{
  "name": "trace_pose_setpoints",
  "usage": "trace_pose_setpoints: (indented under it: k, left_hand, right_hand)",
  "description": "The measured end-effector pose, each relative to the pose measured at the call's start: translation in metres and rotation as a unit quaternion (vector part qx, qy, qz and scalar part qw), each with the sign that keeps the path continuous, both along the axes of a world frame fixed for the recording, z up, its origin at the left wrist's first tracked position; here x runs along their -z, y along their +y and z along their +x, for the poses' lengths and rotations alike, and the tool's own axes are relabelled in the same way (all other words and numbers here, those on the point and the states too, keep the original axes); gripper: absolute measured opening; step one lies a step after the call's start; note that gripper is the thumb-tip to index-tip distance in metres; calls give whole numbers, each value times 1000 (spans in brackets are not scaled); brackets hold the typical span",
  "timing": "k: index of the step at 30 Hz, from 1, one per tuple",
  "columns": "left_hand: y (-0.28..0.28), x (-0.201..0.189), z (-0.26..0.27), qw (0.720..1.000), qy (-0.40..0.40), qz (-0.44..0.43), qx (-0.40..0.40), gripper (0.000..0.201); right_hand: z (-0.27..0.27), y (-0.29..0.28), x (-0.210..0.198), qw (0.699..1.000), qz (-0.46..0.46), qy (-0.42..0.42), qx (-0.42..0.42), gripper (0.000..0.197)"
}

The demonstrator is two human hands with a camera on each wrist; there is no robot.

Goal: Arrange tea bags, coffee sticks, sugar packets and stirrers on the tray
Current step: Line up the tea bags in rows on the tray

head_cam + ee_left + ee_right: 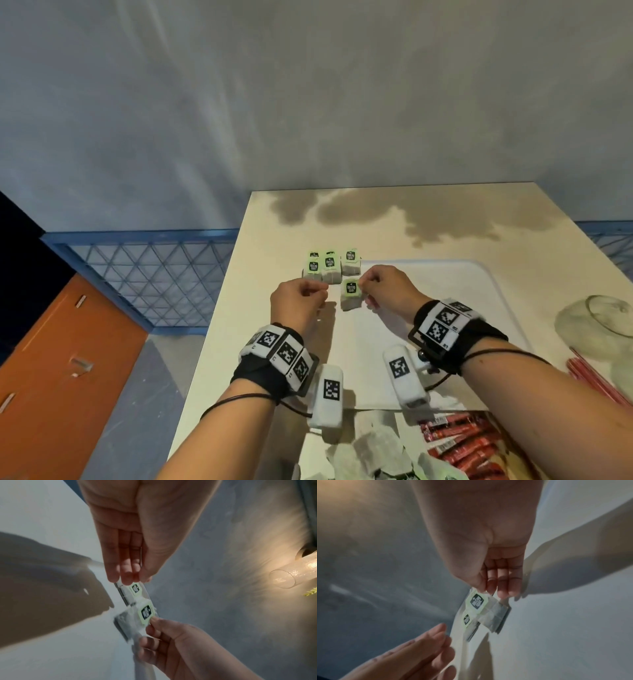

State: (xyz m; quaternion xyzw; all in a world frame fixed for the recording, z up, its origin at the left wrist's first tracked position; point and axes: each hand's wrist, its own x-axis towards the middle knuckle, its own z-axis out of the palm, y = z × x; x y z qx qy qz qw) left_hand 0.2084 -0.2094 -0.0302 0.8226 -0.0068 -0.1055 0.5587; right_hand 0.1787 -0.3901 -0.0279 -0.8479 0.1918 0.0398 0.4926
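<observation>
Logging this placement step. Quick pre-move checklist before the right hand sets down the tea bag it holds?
1. Grip: right hand pinches the green-tagged paper tea bag at its tag: ok.
2. Left hand free: fingers loosely curled; whether it holds anything, cannot tell.
3. Landing spot: bare white plastic tray below the bag: ok.
4. Alignment: row of green-tagged tea bags sits just beyond, at the tray's far left corner: ok.
5. Bag touching tray: cannot tell.
6. Red coffee sticks still off tray: not ok.

Dim, warm side light (blurred wrist views)
</observation>
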Motion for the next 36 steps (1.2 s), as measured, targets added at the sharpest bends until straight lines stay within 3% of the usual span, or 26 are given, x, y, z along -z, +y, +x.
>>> trace_pose_setpoints:
  k: [3, 6, 9, 23, 30, 36]
  left_hand:
    - [5, 2, 18, 997, -43, 70, 12, 8]
    - [4, 4, 42, 981, -73, 179, 35, 26]
    - [-2, 5, 59, 967, -60, 241, 62, 30]
    - [-9, 9, 69, 954, -31, 288, 78, 15]
    - [4, -33, 23, 953, -57, 275, 111, 21]
    - [37, -45, -49, 942, -53, 283, 174, 22]
  right_hand:
    - [20, -10, 6, 999, -50, -4, 9, 19]
    - [37, -14, 12, 997, -74, -13, 20, 19]
    - [49, -14, 14, 994, -103, -12, 23, 16]
    - [58, -7, 17, 994, -92, 3, 62, 11]
    - [-11, 1, -30, 997, -69, -43, 16, 6]
    - [-113, 28, -33, 995, -48, -25, -85, 7]
